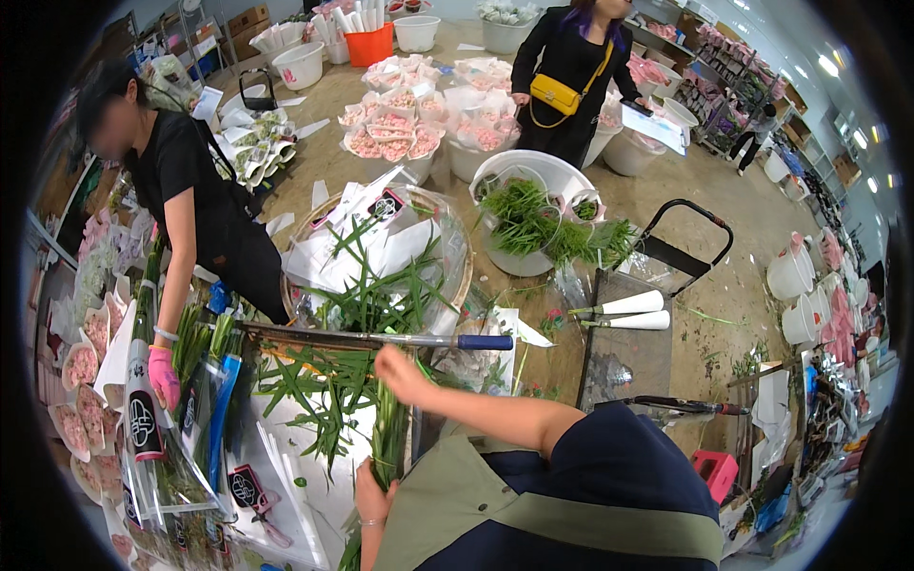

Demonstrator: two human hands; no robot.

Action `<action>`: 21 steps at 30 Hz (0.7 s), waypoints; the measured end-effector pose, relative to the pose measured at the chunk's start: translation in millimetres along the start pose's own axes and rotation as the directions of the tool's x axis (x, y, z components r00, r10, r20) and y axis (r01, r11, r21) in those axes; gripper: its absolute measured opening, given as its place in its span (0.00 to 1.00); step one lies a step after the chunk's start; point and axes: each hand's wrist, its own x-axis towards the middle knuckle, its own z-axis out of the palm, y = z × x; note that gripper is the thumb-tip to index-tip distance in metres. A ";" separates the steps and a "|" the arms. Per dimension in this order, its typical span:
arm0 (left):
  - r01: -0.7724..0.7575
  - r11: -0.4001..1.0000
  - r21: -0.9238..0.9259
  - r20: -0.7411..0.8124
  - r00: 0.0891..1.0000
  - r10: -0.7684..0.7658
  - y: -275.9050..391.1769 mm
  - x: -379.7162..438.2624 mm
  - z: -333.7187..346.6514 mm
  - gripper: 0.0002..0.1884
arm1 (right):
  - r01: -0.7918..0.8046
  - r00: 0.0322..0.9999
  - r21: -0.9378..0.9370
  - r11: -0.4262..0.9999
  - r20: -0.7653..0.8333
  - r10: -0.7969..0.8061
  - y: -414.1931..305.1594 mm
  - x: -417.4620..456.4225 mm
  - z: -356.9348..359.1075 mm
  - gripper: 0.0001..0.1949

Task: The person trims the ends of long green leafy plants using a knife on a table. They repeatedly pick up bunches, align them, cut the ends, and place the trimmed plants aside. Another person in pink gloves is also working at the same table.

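Note:
My left hand (371, 492) is closed around a bundle of long green stems (389, 435) at the near edge of the white work table (346, 446). Above it, my right hand (403, 372) is at the upper part of the same bundle, its fingers bent; whether they grip a stem is hidden. Narrow green leaves spread over the table left of the bundle. Just beyond my right hand lies a long metal bar with a blue handle (485, 342). Pink-handled scissors (271, 528) rest on the table beside a black printed card (246, 487).
A co-worker (193, 178) in a pink glove stands at the left by wrapped flowers. Past the bar stands a round bin (465, 275) of leaves and paper. Another person (571, 78) stands beyond a white tub (500, 165) of greenery. A flat cart (628, 357) carries paper-wrapped stems.

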 end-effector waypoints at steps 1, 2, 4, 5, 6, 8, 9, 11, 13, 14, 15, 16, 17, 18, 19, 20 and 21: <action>0.090 0.995 -0.039 0.029 0.996 -0.089 0.4 0.9 -0.7 0.41 | -0.157 0.973 0.176 0.972 -0.139 0.182 -12.8 18.1 -13.0 0.03; 0.192 0.979 -0.074 0.062 0.980 -0.188 -0.8 3.2 -0.5 0.41 | -0.076 0.957 -0.007 0.997 -0.280 0.071 -22.9 38.3 -32.5 0.04; 0.292 0.956 0.036 0.093 0.951 -0.294 -6.5 -0.6 -1.5 0.42 | 0.046 0.903 -0.205 0.978 -0.411 -0.128 -39.5 64.9 -65.1 0.07; 0.270 0.962 0.028 0.104 0.957 -0.271 -10.4 0.4 -1.6 0.42 | 0.187 0.859 -0.573 0.798 -0.299 -0.416 -45.8 77.0 -77.6 0.10; 0.411 0.911 0.039 0.159 0.897 -0.412 -15.4 -0.7 -1.8 0.43 | 0.185 0.895 -0.670 0.719 -0.188 -0.405 -49.6 77.1 -81.3 0.18; 0.422 0.902 -0.094 0.152 0.901 -0.406 -23.0 0.4 -5.0 0.44 | 0.235 0.933 -0.728 0.644 -0.017 -0.360 -49.1 68.1 -82.3 0.27; 0.375 0.917 -0.136 0.123 0.925 -0.360 -26.4 0.4 -9.8 0.44 | 0.267 0.942 -0.671 0.692 0.031 -0.334 -45.9 55.8 -76.9 0.24; 0.365 0.910 -0.197 0.110 0.930 -0.350 -29.6 3.9 -19.1 0.45 | 0.085 0.991 -0.622 0.778 0.137 0.001 -34.4 22.3 -57.5 0.16; 0.343 0.906 -0.248 0.075 0.939 -0.336 -25.3 5.9 -28.5 0.44 | -0.161 0.799 -0.665 0.729 0.346 0.492 -20.1 -12.3 -36.8 0.15; 0.329 0.909 -0.257 0.058 0.944 -0.326 -21.6 5.9 -32.6 0.44 | -0.248 0.761 -0.524 0.815 0.414 0.499 -12.8 -30.6 -21.8 0.18; 0.310 0.912 -0.267 0.038 0.949 -0.312 -17.3 6.4 -35.7 0.44 | -0.376 0.709 -0.404 0.834 0.454 0.539 -6.2 -45.1 -8.4 0.21; 0.306 0.900 -0.310 0.032 0.950 -0.312 -12.1 6.7 -37.0 0.44 | -0.394 0.685 -0.309 0.866 0.529 0.501 -0.9 -57.6 2.2 0.22; 0.337 0.900 -0.277 0.077 0.941 -0.329 -7.7 8.1 -36.9 0.44 | -0.461 0.638 -0.282 0.841 0.553 0.535 3.2 -66.1 12.5 0.23; 0.337 0.905 -0.259 0.102 0.941 -0.322 -4.2 9.6 -36.0 0.44 | -0.529 0.615 -0.187 0.828 0.588 0.526 5.8 -70.7 21.3 0.23; 0.303 0.919 -0.251 0.103 0.953 -0.286 -2.1 9.4 -35.5 0.43 | -0.592 0.593 -0.170 0.788 0.571 0.568 7.6 -72.9 26.6 0.22; 0.212 0.939 -0.271 0.051 0.977 -0.206 -0.2 10.8 -32.5 0.42 | -0.643 0.589 -0.117 0.757 0.556 0.586 9.3 -71.7 30.2 0.21; 0.200 0.940 -0.276 0.041 0.980 -0.197 -0.4 11.2 -30.8 0.42 | -0.697 0.561 -0.089 0.712 0.552 0.618 10.2 -70.4 32.3 0.21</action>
